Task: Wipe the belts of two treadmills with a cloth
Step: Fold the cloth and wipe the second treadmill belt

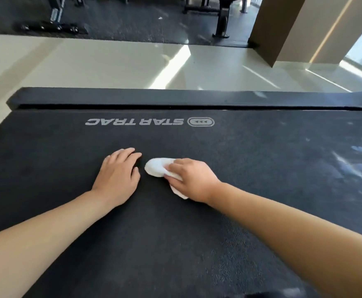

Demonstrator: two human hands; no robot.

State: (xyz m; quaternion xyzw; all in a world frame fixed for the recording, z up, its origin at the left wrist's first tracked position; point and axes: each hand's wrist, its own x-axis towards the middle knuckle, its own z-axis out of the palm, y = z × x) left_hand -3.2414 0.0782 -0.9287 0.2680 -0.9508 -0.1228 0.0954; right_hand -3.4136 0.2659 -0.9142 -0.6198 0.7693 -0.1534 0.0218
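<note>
Two bare forearms are reaching in from the near edge over the black treadmill belt (175,244). The left hand (116,175) is lying palm down on the belt, its fingers relaxed and holding nothing. Just beside it, apart by a narrow gap, the right hand (191,179) is gripping a bunched white cloth (157,166) and pressing it onto the belt, the cloth poking out past the fingers and under the wrist. To the right, pale dusty smears (351,164) are showing on the belt. Farther on, a grey STAR TRAC logo (150,122) is reading upside down, with a black side rail (132,97) running beyond it. Behind are lying a glossy pale floor (111,61) and dark gym equipment (223,20).
</note>
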